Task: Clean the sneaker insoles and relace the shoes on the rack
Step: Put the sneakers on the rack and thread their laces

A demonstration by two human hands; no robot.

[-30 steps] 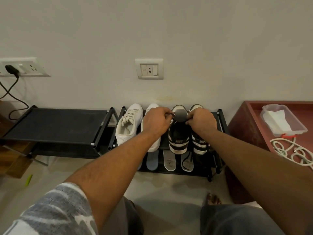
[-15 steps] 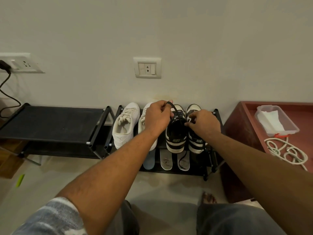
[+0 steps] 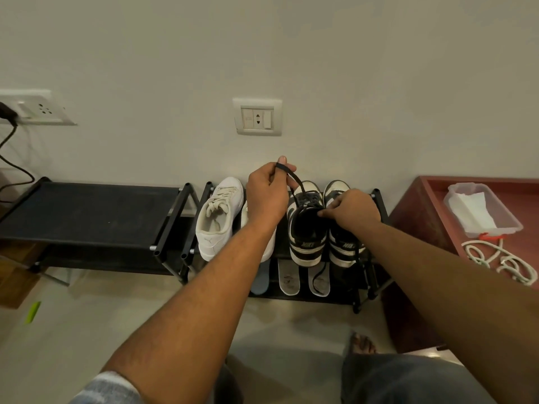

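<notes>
Left hand (image 3: pixel 267 193) pinched black lace (image 3: pixel 294 182) pulled up from black-white sneaker (image 3: pixel 306 228) on rack (image 3: pixel 376 205); right hand (image 3: pixel 353 209) gripped lace at collar. Insoles (image 3: pixel 288 278) lay below. Relacing seemed midway.

Both my arms reach out ahead, each hand pinching the black lace (image 3: pixel 294 177).

My left hand (image 3: pixel 267 193) is the higher of the two, its back toward me and fingers curled, with the black lace looped over one raised fingertip. My right hand (image 3: pixel 354 209) sits lower and to the right, back of the hand up, thumb and forefinger closed on the lace's lower run. Both forearms are bare and nearly straight, converging from the bottom corners. A grey patterned sleeve (image 3: pixel 108 389) shows at my left upper arm.
</notes>
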